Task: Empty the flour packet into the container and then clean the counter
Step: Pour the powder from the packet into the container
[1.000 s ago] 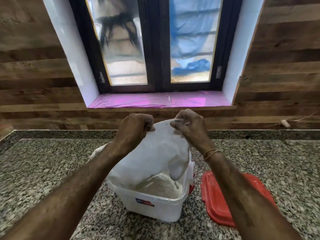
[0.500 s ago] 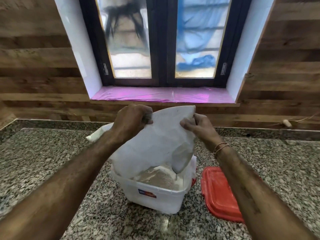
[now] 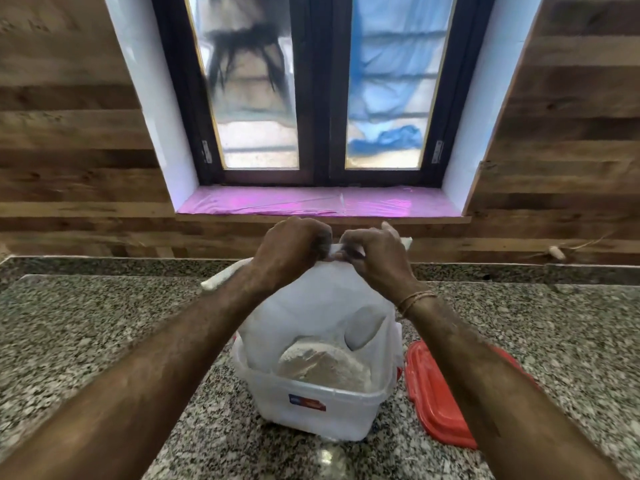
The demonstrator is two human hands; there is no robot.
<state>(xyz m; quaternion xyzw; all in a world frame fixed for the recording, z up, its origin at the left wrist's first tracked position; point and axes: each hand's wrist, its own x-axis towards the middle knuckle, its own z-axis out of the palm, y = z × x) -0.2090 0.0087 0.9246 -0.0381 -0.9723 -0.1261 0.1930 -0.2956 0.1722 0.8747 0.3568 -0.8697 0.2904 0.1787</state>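
Observation:
A white flour packet [image 3: 311,306] hangs upside down over a white plastic container [image 3: 311,407] on the granite counter [image 3: 104,323]. Its open mouth is down inside the container, where a heap of flour [image 3: 325,368] lies. My left hand [image 3: 291,247] and my right hand [image 3: 374,254] pinch the packet's upper edge close together, almost touching, above the container. A small lump of flour shows through the packet's lower right side.
A red lid [image 3: 440,393] lies flat on the counter right of the container. A white cloth or bag end [image 3: 221,277] sticks out behind my left forearm. The wooden wall and a pink window sill [image 3: 311,202] stand behind the counter.
My hands have come together at the top of the packet, bunching its edge. The packet now hangs straighter over the container, and more flour lies heaped inside.

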